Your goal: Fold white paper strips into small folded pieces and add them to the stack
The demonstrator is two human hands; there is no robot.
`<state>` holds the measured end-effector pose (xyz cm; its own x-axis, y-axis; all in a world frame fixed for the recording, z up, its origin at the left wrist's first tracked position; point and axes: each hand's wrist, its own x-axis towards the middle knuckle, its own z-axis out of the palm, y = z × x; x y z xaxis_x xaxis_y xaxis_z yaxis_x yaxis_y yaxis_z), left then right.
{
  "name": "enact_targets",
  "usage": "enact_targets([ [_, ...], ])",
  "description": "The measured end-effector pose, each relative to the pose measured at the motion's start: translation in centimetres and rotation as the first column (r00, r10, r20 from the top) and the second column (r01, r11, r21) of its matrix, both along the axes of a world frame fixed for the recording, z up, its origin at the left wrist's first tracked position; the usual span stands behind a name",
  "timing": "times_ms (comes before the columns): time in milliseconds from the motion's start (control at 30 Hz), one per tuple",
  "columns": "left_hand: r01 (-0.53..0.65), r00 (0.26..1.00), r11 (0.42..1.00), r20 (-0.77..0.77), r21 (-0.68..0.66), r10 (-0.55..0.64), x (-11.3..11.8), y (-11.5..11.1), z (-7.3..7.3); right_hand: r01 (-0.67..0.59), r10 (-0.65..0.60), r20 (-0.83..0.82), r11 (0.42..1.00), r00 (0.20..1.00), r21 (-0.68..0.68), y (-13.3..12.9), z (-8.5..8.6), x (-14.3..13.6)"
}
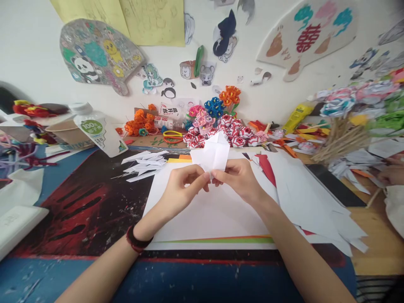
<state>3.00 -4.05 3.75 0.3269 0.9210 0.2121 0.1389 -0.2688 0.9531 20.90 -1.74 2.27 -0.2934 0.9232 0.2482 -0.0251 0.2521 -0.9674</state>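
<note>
A small folded white paper (216, 153) is held upright between my two hands, above a stack of white sheets (202, 214). My left hand (186, 183) pinches its lower edge between thumb and fingers. On the other side, my right hand (236, 176) grips the bottom of the same paper, its thumb close to the left thumb. Some fingertips are hidden behind the paper. Behind it stand red and white paper flowers (235, 130).
White paper strips (145, 164) lie at the left on a dark mat (94, 202). A white bottle (99, 130) stands further left, near a white box (20, 227). Loose white sheets (309, 198), a yellow cutter (298, 118) and another person's hand (391, 172) are at the right.
</note>
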Motion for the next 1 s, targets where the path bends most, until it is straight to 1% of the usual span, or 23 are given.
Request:
enact_targets([
  [67, 0.018, 1.000, 1.000, 0.018, -0.021, -0.017, 0.2, -0.1, 0.0, 0.011, -0.011, 0.019, 1.000, 1.000, 0.015, 0.0, 0.0, 0.1],
  [167, 0.015, 0.998, 0.999, 0.057, -0.035, -0.013, 0.4, -0.2, -0.1, 0.025, -0.026, 0.043, 0.999, 0.999, 0.043, 0.0, 0.0, 0.1],
  [333, 0.008, 0.993, 0.998, 0.114, -0.063, -0.001, 0.6, 0.0, -0.7, 0.025, -0.025, 0.001, 0.999, 1.000, 0.045, -0.2, -0.1, -0.3],
  [467, -0.037, 0.994, 0.998, 0.105, -0.045, 0.042, 0.6, 0.0, -1.1, 0.015, -0.015, -0.018, 0.999, 1.000, 0.029, -0.3, -0.3, -0.6],
  [567, -0.015, 0.995, 0.998, 0.095, -0.058, 0.021, 0.5, 0.1, -1.0, 0.003, -0.002, -0.032, 1.000, 0.999, 0.028, -0.3, -0.3, -0.6],
  [633, -0.007, 0.998, 0.999, 0.055, -0.036, 0.009, 0.4, 0.2, -0.9, -0.003, 0.004, -0.034, 1.000, 0.999, 0.023, -0.3, -0.3, -0.6],
  [767, -0.080, 0.994, 0.992, -0.061, 0.098, 0.086, 0.1, 0.3, -0.8, -0.066, 0.066, -0.042, 0.998, 0.997, -0.011, -0.2, -0.2, -0.5],
  [900, -0.072, 0.980, 0.983, -0.171, 0.168, 0.101, -0.1, 0.5, -0.8, -0.135, 0.134, -0.022, 0.987, 0.991, -0.086, 0.0, -0.2, -0.2],
  [1000, -0.077, 0.957, 0.975, -0.258, 0.207, 0.130, -0.5, 1.1, -0.8, -0.171, 0.174, 0.014, 0.976, 0.985, -0.137, 0.4, -0.3, 0.0],
])
